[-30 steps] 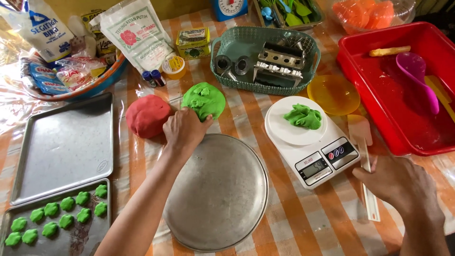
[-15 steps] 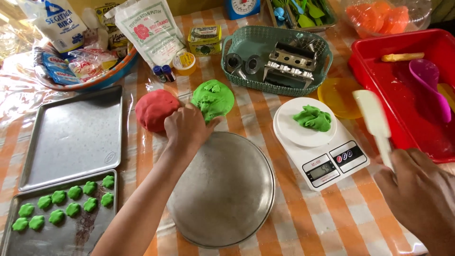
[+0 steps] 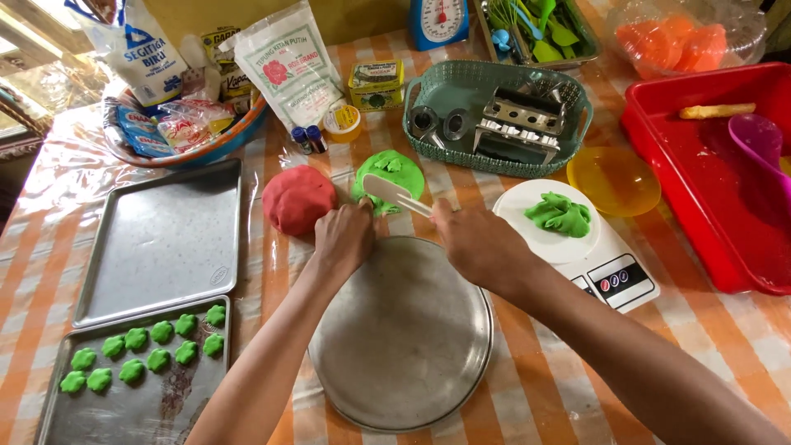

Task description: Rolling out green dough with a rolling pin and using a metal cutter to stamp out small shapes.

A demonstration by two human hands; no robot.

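Your right hand (image 3: 478, 243) has swung in, gripping a white scraper (image 3: 394, 194) against the green dough (image 3: 387, 175); your left hand (image 3: 344, 239) is loosely curled, steadying it by the red dough (image 3: 298, 198)

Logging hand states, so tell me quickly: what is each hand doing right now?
Left hand: curled, resting against the green dough ball; grip on it cannot be told.
Right hand: closed around a white spatula.

Single head-worn view, looking steeply down from above the near table edge, facing 12 o'clock across the striped tabletop (image 3: 527, 387), close over both forearms, round metal tray (image 3: 402, 346) just below centre, red bin (image 3: 709, 173) at 3 o'clock, baking trays (image 3: 161, 239) at 9 o'clock.
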